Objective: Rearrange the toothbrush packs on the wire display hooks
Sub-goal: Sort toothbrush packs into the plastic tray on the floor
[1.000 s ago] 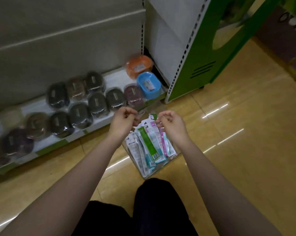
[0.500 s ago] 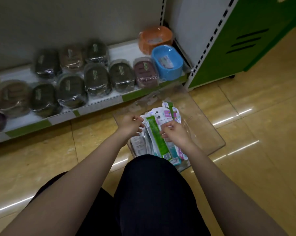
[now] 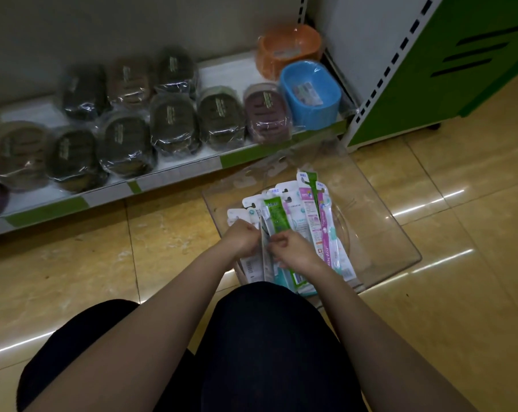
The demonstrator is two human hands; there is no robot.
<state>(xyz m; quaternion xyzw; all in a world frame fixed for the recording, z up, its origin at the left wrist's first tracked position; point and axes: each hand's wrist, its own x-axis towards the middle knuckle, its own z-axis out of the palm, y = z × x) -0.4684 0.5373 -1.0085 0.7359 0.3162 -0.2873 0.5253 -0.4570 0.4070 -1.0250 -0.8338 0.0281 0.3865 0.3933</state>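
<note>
Several toothbrush packs stand fanned in a clear plastic bin (image 3: 400, 233) on the floor before my knees. A green pack (image 3: 273, 214) is in the middle and a pink toothbrush pack (image 3: 326, 230) lies at the right. My left hand (image 3: 242, 237) and my right hand (image 3: 295, 251) are close together over the near end of the stack. The curled fingers of both pinch a thin grey pack (image 3: 265, 248) that stands edge-on between them. The lower ends of the packs are hidden behind my hands. No wire hooks are in view.
A low white shelf (image 3: 174, 171) holds several wrapped dark oval dishes (image 3: 171, 126), an orange tub (image 3: 290, 49) and a blue tub (image 3: 309, 93). A green and white shelf end panel (image 3: 448, 72) stands at the right. Glossy tan floor tiles (image 3: 460, 292) surround the bin.
My hands have dropped lower onto the packs and come closer together, now meeting on one thin pack. My view has tilted down and nearer to the bin.
</note>
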